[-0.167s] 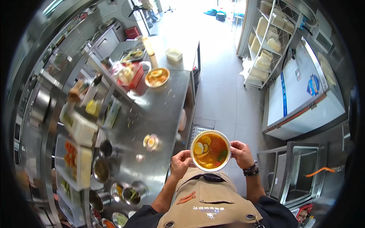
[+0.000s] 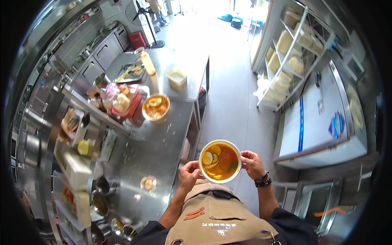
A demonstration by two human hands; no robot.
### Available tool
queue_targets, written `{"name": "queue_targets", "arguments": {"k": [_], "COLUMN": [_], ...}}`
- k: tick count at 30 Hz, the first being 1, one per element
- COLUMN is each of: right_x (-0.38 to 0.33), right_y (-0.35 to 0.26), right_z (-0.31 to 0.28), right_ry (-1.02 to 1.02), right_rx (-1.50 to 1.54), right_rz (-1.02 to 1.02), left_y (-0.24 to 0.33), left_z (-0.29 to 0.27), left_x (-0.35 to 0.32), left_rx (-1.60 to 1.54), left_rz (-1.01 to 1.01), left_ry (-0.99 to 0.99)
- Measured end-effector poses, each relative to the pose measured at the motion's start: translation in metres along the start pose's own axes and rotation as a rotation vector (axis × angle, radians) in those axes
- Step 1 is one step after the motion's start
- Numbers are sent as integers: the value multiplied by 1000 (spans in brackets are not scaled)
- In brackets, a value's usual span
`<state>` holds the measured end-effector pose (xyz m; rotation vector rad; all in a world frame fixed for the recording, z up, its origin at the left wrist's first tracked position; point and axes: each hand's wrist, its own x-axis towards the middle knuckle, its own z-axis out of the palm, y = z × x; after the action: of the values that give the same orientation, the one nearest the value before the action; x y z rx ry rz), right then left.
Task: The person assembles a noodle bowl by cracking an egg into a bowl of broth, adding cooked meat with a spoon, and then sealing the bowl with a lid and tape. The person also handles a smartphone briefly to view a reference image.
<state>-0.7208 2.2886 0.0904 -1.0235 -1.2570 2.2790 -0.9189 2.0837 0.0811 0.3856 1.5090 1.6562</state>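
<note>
I hold a white bowl (image 2: 220, 161) of orange-red soup with egg halves and greens in front of my chest, above the floor beside the counter. My left hand (image 2: 189, 174) grips its left rim, and my right hand (image 2: 252, 163), a dark bead bracelet on its wrist, grips the right rim. A tan apron covers my front below the bowl. A second, similar bowl of soup (image 2: 155, 107) stands farther off on the steel counter (image 2: 159, 151).
The counter to my left carries a small dish (image 2: 148, 183), a red basket of packets (image 2: 122, 102), a squeeze bottle (image 2: 148, 63), a pale tub (image 2: 177, 77), pots and containers. A white chest freezer (image 2: 322, 122) and a wire rack (image 2: 286, 61) flank the grey floor aisle on the right.
The bowl and both hands have hardly shifted; the view has moved slightly.
</note>
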Motion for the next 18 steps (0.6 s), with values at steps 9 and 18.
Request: {"name": "queue_targets", "arguments": {"k": [9,18], "right_x": [326,674], "right_y": [-198,-414], "right_z": [-89,-151], "right_ry": [17,-38], "right_rx": [-19,-90], "right_rz": [-22,-24], "left_y": [70,156], "left_z": [113,217], "left_x": [380,731], "left_rx": [-51,-188], "left_rz": [2,-29], "left_ry": [-50,24]}}
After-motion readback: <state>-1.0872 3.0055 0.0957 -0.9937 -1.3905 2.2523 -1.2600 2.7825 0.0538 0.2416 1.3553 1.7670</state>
